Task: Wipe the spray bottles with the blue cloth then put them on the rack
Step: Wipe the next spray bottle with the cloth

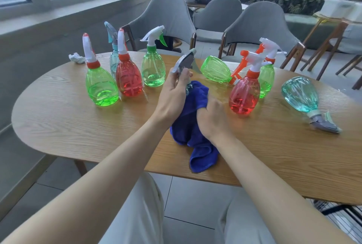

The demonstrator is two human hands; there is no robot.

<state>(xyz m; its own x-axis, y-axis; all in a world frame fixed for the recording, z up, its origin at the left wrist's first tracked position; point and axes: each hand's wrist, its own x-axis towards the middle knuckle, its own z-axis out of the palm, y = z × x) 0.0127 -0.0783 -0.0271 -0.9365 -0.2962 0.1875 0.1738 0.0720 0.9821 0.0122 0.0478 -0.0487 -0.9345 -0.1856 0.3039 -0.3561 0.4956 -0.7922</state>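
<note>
**Wiping the held bottle**

My left hand (172, 95) grips the spray bottle (184, 63) by its grey trigger head, mid-counter. My right hand (212, 118) clutches the blue cloth (194, 132) round its body. I'd twist the bottle inside the cloth, reaching neck and base. Other bottles stand or lie on the wooden counter (78, 126). Grey chairs (260, 22) stand beyond.

spray bottle (185, 64) upright, blue cloth (194, 126) around it

Glossy translucent plastic bottles (102, 89), fuzzy blue cloth (195, 126), grained wooden table (78, 126)
</note>
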